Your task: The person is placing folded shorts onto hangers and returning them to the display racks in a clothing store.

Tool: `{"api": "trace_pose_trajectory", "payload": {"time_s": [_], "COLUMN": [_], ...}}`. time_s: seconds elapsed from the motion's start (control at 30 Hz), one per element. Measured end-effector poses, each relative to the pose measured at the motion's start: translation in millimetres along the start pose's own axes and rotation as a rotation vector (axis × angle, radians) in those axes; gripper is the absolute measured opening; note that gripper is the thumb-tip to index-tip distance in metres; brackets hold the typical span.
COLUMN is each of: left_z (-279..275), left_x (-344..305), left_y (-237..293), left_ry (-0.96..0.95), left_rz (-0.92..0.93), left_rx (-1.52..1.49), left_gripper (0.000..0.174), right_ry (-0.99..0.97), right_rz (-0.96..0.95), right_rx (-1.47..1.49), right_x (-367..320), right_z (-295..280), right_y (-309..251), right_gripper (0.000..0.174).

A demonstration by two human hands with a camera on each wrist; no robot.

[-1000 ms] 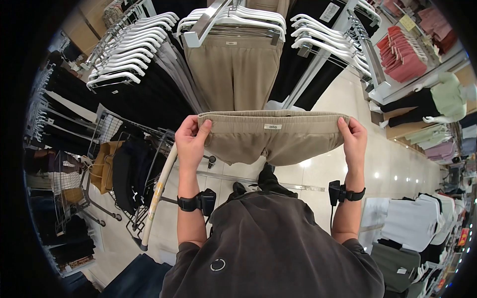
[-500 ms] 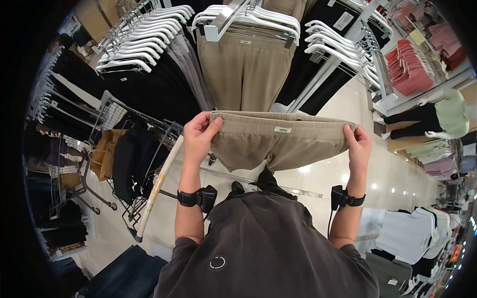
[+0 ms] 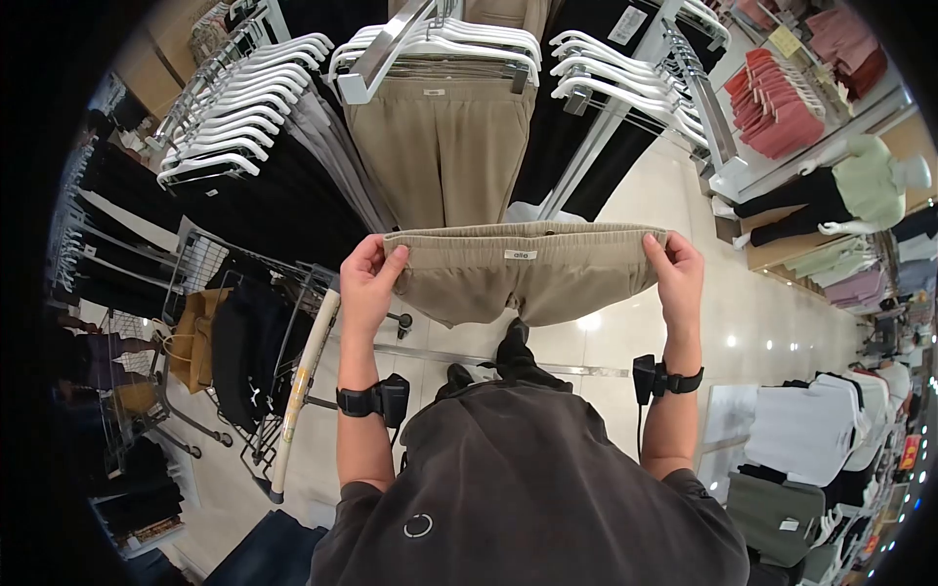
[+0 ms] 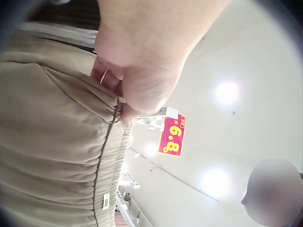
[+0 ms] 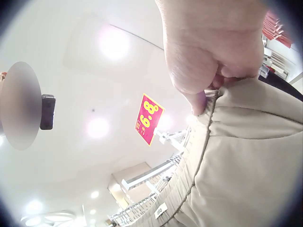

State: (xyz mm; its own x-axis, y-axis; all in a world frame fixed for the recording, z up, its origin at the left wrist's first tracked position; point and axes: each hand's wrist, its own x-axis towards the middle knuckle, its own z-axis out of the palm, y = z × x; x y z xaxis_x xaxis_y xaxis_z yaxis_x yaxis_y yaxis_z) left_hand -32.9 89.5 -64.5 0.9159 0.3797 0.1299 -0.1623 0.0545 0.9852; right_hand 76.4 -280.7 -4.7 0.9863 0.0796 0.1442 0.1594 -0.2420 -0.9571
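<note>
Left hand (image 3: 366,288) and right hand (image 3: 681,281) each pinch one end of the waistband (image 3: 459,250); light, even tension advised, to avoid overstretching it

Beige pants (image 3: 528,278), elastic waistband stretched taut, label centred.

The pale, shiny tiled floor (image 3: 606,344) carries a wheeled wire cart (image 3: 307,376) and the person's dark shoes (image 3: 516,339).

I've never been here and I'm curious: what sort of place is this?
Most likely a clothing shop: trousers hang on white hangers, a mannequin stands dressed for display, and a red sign overhead shows what looks like a price.
</note>
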Motion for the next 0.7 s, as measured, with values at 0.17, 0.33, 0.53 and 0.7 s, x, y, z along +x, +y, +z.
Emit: {"api": "trace_pose_trajectory", "payload": {"time_s": [0.17,0.33,0.53,0.7], "left_z": [2.7,19.1,87.7,106.7], "left_x": [6.4,-2.0,-18.1,-7.8], "left_y": [-37.0,-70.7,-23.8,-30.6], "left_ry": [-0.047,-0.130,-0.359,-0.558], "left_rz": [-0.069,-0.106,0.243,0.066], "left_rx": [0.081,0.326,0.750,0.271], "left_gripper": [0.016,0.050,0.102,0.067], "right_ry": [-0.074,-0.119,-0.343,-0.641], "right_rz": [0.014,0.050,-0.069,-0.166], "right_rx": [0.077,0.085,-0.017,-0.065], "right_x": [-11.2,-12.7,-11.3,-11.7], "right_z": [13.9,38.9,78.6,101.4], "right_y": [1.3,-7.6,-20.8,-29.5], "right_gripper": [0.017,0.014,0.014,0.021]}}
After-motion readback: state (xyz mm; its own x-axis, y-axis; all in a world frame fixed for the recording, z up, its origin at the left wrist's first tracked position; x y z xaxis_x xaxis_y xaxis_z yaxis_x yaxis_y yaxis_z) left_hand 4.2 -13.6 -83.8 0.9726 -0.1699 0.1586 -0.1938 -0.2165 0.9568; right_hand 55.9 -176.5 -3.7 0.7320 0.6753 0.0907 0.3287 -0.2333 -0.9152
